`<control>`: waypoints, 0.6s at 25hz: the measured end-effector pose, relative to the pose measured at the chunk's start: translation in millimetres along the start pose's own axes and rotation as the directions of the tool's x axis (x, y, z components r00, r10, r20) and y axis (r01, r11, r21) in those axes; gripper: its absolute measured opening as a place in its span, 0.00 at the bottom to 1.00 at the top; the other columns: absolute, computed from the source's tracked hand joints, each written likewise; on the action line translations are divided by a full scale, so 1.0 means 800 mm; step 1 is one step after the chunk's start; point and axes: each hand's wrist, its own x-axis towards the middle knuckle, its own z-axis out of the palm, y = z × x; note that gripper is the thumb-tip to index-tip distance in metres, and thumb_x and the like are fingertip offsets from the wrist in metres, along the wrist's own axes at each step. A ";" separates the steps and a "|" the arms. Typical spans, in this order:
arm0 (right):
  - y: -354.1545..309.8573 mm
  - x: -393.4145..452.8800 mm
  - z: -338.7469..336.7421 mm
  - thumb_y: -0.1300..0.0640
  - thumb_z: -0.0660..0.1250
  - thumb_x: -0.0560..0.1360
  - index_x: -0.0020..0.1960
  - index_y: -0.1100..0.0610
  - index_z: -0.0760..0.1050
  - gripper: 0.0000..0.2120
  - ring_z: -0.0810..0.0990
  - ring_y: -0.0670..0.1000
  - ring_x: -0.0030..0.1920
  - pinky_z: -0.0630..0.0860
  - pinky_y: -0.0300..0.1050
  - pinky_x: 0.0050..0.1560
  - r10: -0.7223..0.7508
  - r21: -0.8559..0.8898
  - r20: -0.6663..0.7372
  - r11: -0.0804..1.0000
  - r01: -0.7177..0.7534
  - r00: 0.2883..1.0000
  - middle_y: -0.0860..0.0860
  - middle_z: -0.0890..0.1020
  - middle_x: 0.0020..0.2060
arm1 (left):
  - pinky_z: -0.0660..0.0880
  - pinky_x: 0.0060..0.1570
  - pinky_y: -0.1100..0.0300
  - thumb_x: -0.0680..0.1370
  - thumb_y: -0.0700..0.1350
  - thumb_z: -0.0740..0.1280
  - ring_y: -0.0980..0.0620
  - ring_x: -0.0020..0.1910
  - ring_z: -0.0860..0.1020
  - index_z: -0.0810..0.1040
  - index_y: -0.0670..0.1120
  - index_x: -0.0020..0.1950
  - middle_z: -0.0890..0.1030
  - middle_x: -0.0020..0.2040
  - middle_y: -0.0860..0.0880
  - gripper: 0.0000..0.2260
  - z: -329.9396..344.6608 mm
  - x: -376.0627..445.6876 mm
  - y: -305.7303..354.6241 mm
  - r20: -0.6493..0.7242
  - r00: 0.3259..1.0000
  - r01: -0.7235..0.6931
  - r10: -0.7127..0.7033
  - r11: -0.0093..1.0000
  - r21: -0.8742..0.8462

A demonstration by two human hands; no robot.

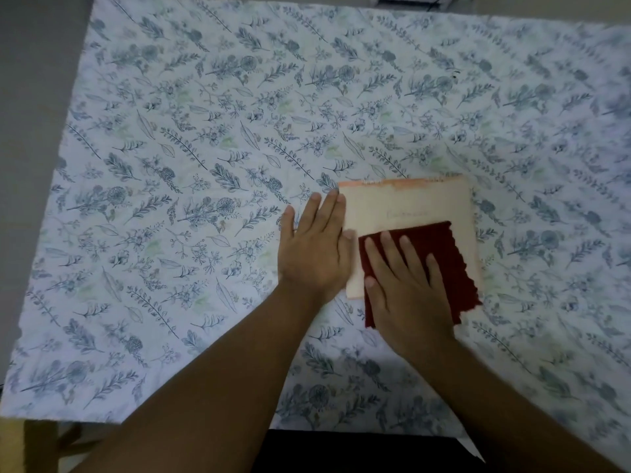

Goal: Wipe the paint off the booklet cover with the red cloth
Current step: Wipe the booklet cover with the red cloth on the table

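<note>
A cream booklet with an orange strip along its far edge lies flat on the table, right of centre. A dark red cloth covers its near right part and hangs over its near edge. My right hand presses flat on the cloth, fingers spread. My left hand lies flat beside the booklet, with its fingertips and thumb on the booklet's left edge. No paint mark is clear on the bare cover, only faint writing.
A white tablecloth with a blue leaf print covers the whole table. Its left edge and near edge are in view, with grey floor beyond the left side. A dark shape sits under the near edge.
</note>
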 end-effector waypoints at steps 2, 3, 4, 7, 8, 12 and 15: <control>0.002 0.060 -0.018 0.44 0.45 0.83 0.82 0.44 0.46 0.27 0.46 0.51 0.81 0.45 0.61 0.78 0.039 0.038 -0.004 0.999 -0.039 0.999 0.46 0.50 0.82 | 0.44 0.78 0.39 0.84 0.55 0.48 0.50 0.83 0.46 0.51 0.47 0.84 0.51 0.84 0.51 0.28 0.002 -0.004 0.007 0.021 1.000 0.013 -0.014 0.999 0.040; 0.003 0.077 -0.023 0.45 0.46 0.83 0.82 0.45 0.47 0.27 0.46 0.51 0.81 0.44 0.61 0.78 0.049 0.042 -0.009 0.998 -0.048 0.999 0.46 0.51 0.82 | 0.43 0.78 0.38 0.84 0.54 0.48 0.50 0.83 0.46 0.49 0.46 0.84 0.50 0.84 0.50 0.29 0.005 -0.005 0.010 0.016 1.000 0.014 -0.015 0.998 0.067; 0.004 0.076 -0.023 0.45 0.47 0.83 0.82 0.45 0.48 0.27 0.47 0.51 0.81 0.45 0.61 0.78 0.071 0.047 -0.046 0.997 -0.068 0.996 0.47 0.52 0.82 | 0.43 0.78 0.37 0.84 0.54 0.48 0.49 0.83 0.46 0.49 0.46 0.84 0.50 0.85 0.50 0.29 0.008 -0.005 0.011 0.011 1.000 0.015 -0.016 0.996 0.083; 0.012 -0.002 -0.006 0.45 0.47 0.83 0.82 0.46 0.51 0.27 0.50 0.53 0.81 0.50 0.63 0.77 0.054 0.035 -0.068 0.998 -0.052 0.996 0.48 0.55 0.81 | 0.45 0.78 0.36 0.84 0.53 0.49 0.48 0.83 0.47 0.50 0.45 0.84 0.51 0.84 0.49 0.29 0.007 -0.005 0.010 -0.002 1.000 0.017 -0.017 0.995 0.094; 0.020 -0.012 -0.004 0.44 0.47 0.83 0.82 0.45 0.50 0.27 0.50 0.52 0.81 0.49 0.63 0.77 0.024 0.028 -0.048 0.999 -0.022 0.999 0.48 0.54 0.81 | 0.45 0.78 0.36 0.84 0.52 0.49 0.48 0.83 0.48 0.51 0.45 0.84 0.52 0.84 0.49 0.29 0.008 -0.005 0.011 -0.018 1.000 0.017 -0.015 0.995 0.103; 0.030 0.087 -0.029 0.43 0.47 0.83 0.81 0.44 0.47 0.28 0.46 0.51 0.81 0.44 0.61 0.77 0.024 0.055 0.017 0.998 -0.025 1.000 0.47 0.51 0.82 | 0.47 0.78 0.36 0.84 0.53 0.48 0.47 0.83 0.49 0.51 0.45 0.84 0.53 0.84 0.48 0.29 0.009 -0.004 0.010 -0.007 1.000 0.009 -0.009 0.992 0.125; 0.037 0.075 -0.024 0.43 0.48 0.83 0.82 0.46 0.49 0.28 0.49 0.53 0.81 0.47 0.62 0.77 0.041 0.060 -0.068 0.997 -0.037 0.997 0.49 0.53 0.82 | 0.47 0.78 0.36 0.84 0.53 0.47 0.47 0.83 0.48 0.51 0.45 0.84 0.52 0.84 0.48 0.29 0.007 -0.003 0.012 -0.002 1.000 0.019 -0.019 0.991 0.132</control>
